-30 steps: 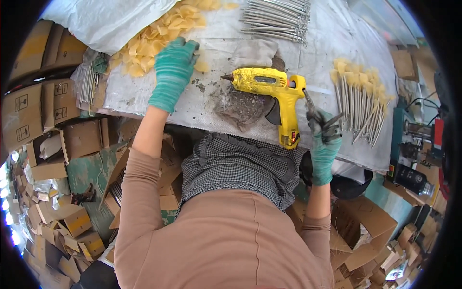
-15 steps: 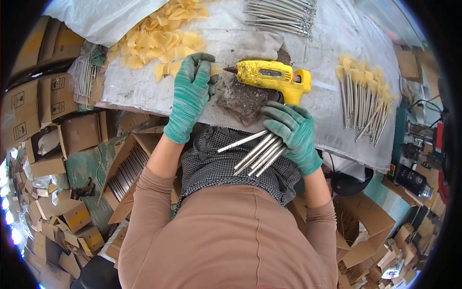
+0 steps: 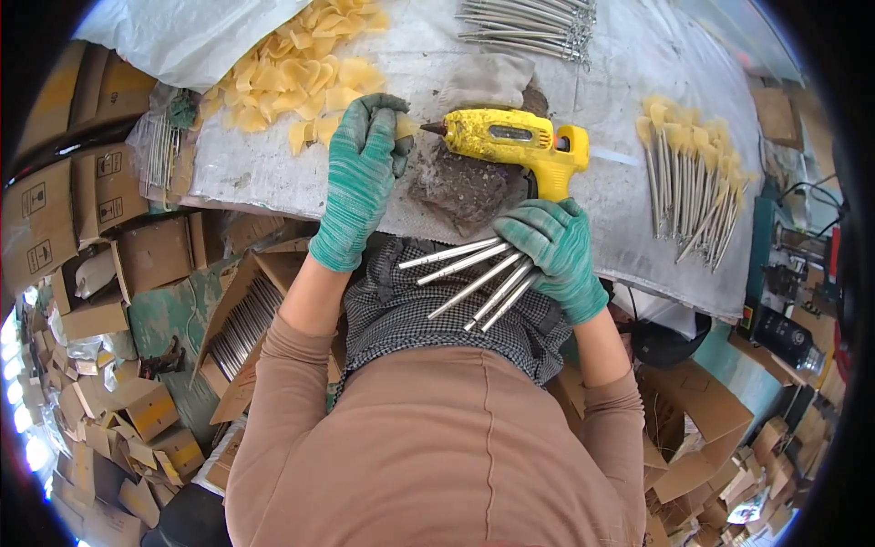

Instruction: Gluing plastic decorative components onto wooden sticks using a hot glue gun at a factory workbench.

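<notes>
My left hand (image 3: 361, 173), in a green glove, pinches a small yellow petal piece (image 3: 405, 126) right at the nozzle of a yellow glue gun (image 3: 510, 141). My right hand (image 3: 552, 251), also gloved in green, grips the gun's handle and holds several thin silver sticks (image 3: 469, 278) fanned out toward my lap. The gun lies over a dirty grey pad (image 3: 460, 187) on the white-covered table (image 3: 273, 173).
A heap of yellow petal pieces (image 3: 292, 73) lies at the table's far left. Bare silver sticks (image 3: 529, 20) lie at the far edge; finished sticks with yellow tips (image 3: 688, 173) lie at the right. An open box of sticks (image 3: 241, 319) and many cardboard boxes (image 3: 82, 301) stand at the left.
My left hand came back from the petal heap with a piece to the gun's nozzle. My right hand picked up the sticks at the right and brought them to the gun's handle.
</notes>
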A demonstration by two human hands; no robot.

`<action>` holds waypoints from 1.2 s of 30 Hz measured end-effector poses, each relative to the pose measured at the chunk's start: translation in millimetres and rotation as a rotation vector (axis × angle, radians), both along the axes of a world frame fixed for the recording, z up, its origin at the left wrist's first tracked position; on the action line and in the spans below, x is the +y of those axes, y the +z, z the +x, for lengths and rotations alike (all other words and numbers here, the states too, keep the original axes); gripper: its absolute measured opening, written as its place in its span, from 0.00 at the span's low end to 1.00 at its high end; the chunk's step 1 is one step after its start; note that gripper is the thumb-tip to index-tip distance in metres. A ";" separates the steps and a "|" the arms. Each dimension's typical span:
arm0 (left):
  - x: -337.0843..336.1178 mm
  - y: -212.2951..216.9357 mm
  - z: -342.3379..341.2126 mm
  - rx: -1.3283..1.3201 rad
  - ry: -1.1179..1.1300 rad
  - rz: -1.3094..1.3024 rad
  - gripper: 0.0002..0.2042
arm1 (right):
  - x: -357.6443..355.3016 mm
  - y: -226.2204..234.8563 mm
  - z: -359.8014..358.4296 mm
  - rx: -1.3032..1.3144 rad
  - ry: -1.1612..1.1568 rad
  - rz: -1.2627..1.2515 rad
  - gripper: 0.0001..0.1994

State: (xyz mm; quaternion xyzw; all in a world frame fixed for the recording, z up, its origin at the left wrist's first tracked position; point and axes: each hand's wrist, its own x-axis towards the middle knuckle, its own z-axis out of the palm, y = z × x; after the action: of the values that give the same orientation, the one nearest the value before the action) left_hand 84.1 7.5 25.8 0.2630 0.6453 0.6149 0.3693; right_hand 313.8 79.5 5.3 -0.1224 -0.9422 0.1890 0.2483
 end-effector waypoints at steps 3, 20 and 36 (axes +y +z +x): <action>-1.2 1.6 1.5 0.020 0.044 0.009 0.09 | -0.7 7.9 -3.1 0.110 0.002 0.001 0.21; -2.8 9.2 23.0 0.328 0.000 0.060 0.08 | -6.0 24.5 -2.8 -0.048 -0.273 -0.078 0.26; 6.9 -52.4 -88.4 1.548 0.248 -0.520 0.08 | 34.8 -19.9 61.2 0.546 -0.816 -0.575 0.16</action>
State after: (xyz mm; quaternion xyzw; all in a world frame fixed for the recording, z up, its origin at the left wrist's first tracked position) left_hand -4.3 14.3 -26.5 0.4451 0.8633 0.1270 -0.2013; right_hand 375.0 114.3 -14.6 -0.4858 -0.6308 0.3515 0.4925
